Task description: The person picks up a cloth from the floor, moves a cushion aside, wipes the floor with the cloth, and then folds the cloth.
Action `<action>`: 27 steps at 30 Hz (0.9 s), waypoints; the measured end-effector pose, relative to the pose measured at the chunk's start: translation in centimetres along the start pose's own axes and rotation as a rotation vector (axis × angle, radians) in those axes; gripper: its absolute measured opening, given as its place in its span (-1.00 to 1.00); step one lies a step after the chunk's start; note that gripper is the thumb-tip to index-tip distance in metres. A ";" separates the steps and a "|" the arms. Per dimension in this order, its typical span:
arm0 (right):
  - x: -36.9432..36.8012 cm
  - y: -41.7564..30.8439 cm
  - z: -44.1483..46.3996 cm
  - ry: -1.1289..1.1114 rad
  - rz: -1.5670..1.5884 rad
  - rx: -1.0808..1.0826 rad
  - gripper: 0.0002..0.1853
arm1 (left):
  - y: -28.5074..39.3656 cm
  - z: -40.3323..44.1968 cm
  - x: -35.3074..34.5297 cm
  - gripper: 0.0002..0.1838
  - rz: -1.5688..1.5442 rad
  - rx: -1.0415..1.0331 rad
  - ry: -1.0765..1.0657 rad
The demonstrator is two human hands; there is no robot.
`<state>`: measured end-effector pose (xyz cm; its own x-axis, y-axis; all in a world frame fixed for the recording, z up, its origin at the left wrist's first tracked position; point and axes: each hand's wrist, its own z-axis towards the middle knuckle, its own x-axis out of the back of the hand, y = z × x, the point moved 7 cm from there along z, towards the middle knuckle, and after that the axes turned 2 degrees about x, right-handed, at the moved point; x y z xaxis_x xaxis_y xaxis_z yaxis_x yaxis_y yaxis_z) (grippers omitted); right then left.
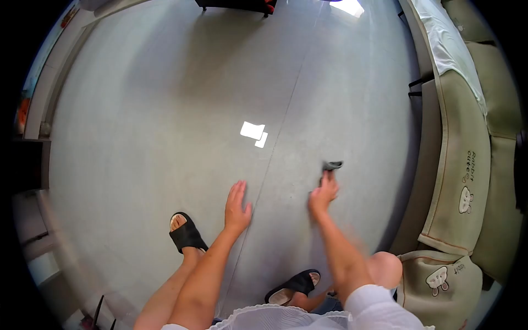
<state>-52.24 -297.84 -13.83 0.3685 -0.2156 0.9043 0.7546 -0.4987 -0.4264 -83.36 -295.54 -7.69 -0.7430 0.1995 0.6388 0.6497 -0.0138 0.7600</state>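
My right hand [325, 192] reaches forward over the grey floor, its fingers closed on a small dark grey object [333, 165]. The object's far end sticks out past my fingertips and has a lighter rim; blur hides its exact kind, and the rest is behind my fingers. To the left, my left hand [237, 208] is held out over the floor, fingers stretched and nothing in it. My feet wear black slide sandals, one [186, 233] below and left of my left hand, the other [295, 286] below and between my arms.
Along the right runs a sofa with beige rabbit-print covers [459, 165] and a white cloth [448, 47]. A dark piece of furniture [236, 4] stands on the floor [165, 121] at the far end. Two bright white patches [252, 130] show ahead. Cabinets line the left side.
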 end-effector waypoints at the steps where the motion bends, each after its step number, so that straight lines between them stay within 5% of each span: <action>1: -1.9 -1.6 -1.8 -0.003 0.022 -0.006 -0.20 | -0.1 -0.3 -0.4 -0.26 0.005 0.002 0.003; 4: -7.1 -11.4 -8.7 -0.059 0.170 0.080 -0.19 | -0.9 -1.0 1.3 -0.29 -0.002 0.072 0.100; 7: -9.4 -21.7 -12.9 -0.487 0.609 0.241 -0.21 | -3.0 -2.2 4.5 -0.31 0.003 0.100 0.255; 12: -2.2 -15.1 -2.2 -0.049 0.512 0.511 -0.27 | -2.1 -2.1 5.6 -0.28 0.059 0.087 0.257; 18: 2.5 2.6 11.6 0.118 0.075 0.121 -0.29 | 2.2 1.2 -1.8 -0.27 -0.026 -0.081 0.092; 19: 2.2 2.9 13.1 0.105 0.000 -0.018 -0.30 | 3.5 1.9 -2.3 -0.27 -0.044 -0.110 0.064; 23: -1.6 -4.2 16.4 0.036 -0.175 0.005 -0.37 | 5.1 2.8 -2.6 -0.27 -0.061 -0.123 0.052; 27: -5.4 -13.7 10.1 -0.080 -0.098 0.565 -0.38 | 4.1 2.1 -2.7 -0.27 -0.031 -0.122 0.055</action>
<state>-59.11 -281.41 -13.06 0.3059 -0.1156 0.9450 0.9519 0.0170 -0.3060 -78.37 -294.03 -6.53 -0.7722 0.1482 0.6178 0.6045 -0.1279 0.7863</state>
